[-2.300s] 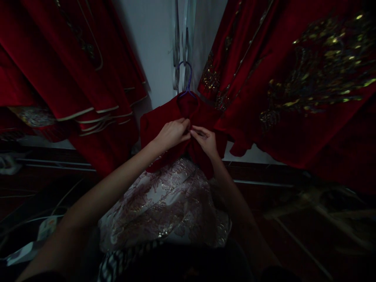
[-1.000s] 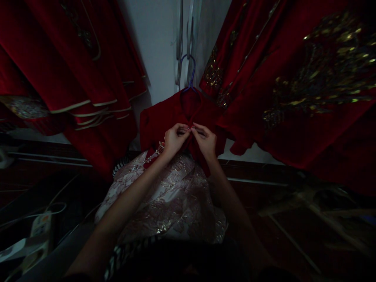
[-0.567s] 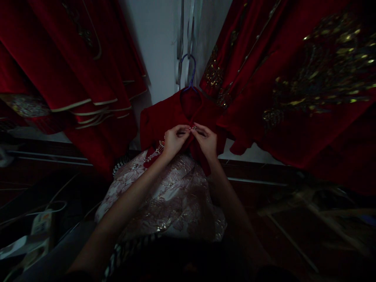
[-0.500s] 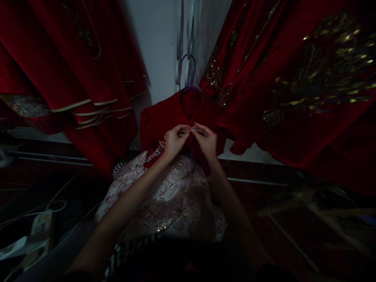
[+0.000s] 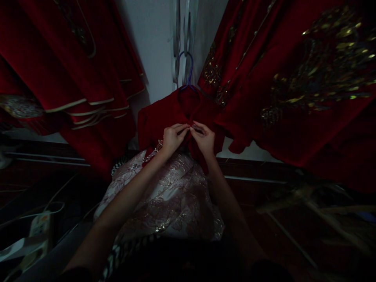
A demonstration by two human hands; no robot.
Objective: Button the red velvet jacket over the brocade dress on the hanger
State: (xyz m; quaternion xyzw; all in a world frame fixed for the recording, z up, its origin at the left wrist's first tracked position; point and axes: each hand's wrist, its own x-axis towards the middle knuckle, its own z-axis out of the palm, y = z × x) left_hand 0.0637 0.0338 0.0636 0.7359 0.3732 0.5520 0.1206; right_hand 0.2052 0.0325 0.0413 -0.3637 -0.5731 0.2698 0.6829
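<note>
A red jacket (image 5: 164, 107) with a stand-up collar hangs on a purple hanger (image 5: 190, 72). Both hands are at its front opening, below the collar, with their fingertips nearly touching. My left hand (image 5: 172, 139) pinches the jacket's front edge between thumb and fingers. Thumb and forefinger of my right hand (image 5: 205, 138) are closed around a small shiny ornament (image 5: 194, 126) on the other front edge. Exactly how the ornament is fixed is too dark and small to tell. Silvery beaded trim (image 5: 158, 147) shows on the jacket beside my left wrist.
Pale fabric with a glinting pattern (image 5: 164, 192) spreads over the lap. Red garments with gold edging (image 5: 67, 78) hang at left, and a red garment with gold sequins (image 5: 293, 129) at right. Metal strips (image 5: 176, 35) run down the wall. A power strip (image 5: 41, 227) lies lower left.
The view has shifted slightly, so the scene sits a little further left and up. Both hands keep their pinch at the jacket front with hardly any movement.
</note>
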